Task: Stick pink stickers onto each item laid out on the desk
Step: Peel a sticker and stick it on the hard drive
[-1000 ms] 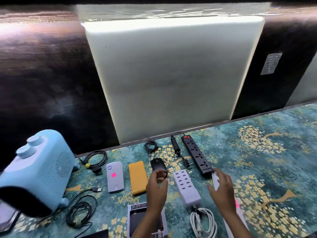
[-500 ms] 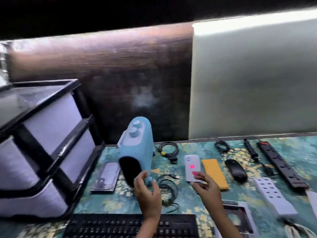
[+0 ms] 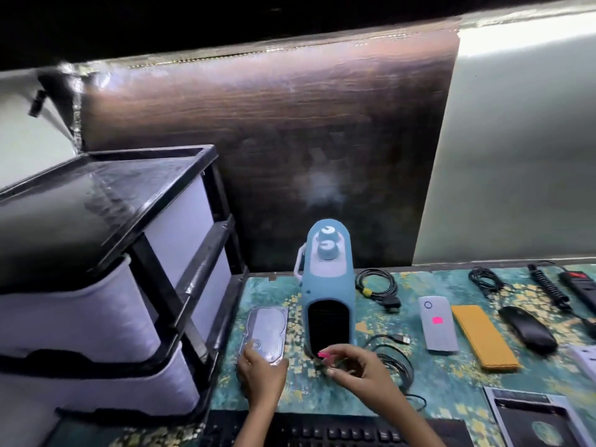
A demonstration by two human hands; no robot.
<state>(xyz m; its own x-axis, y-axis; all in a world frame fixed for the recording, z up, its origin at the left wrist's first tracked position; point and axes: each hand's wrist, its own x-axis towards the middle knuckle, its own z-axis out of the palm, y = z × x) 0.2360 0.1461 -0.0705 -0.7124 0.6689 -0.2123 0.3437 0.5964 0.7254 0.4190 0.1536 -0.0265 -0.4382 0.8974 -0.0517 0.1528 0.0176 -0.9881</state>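
My right hand (image 3: 358, 369) pinches a pink sticker (image 3: 324, 354) at its fingertips, just in front of the base of the blue fan heater (image 3: 329, 285). My left hand (image 3: 263, 371) rests on the near end of a silver hard drive (image 3: 267, 330) lying left of the heater. A white power bank (image 3: 438, 324) to the right carries a pink sticker (image 3: 437, 320). Beside it lie an orange pouch (image 3: 485, 337) and a black mouse (image 3: 527, 329), both without a visible sticker.
A black-framed drawer unit (image 3: 113, 269) stands at the left. Coiled black cables (image 3: 375, 283) lie around the heater, a black power strip (image 3: 580, 282) at far right, a black keyboard (image 3: 322, 430) along the near edge, and a boxed item (image 3: 535, 417) at bottom right.
The view swung left from the mouse and power strip to the heater. My left hand moved onto the hard drive; my right hand brought a pink sticker down in front of the heater.
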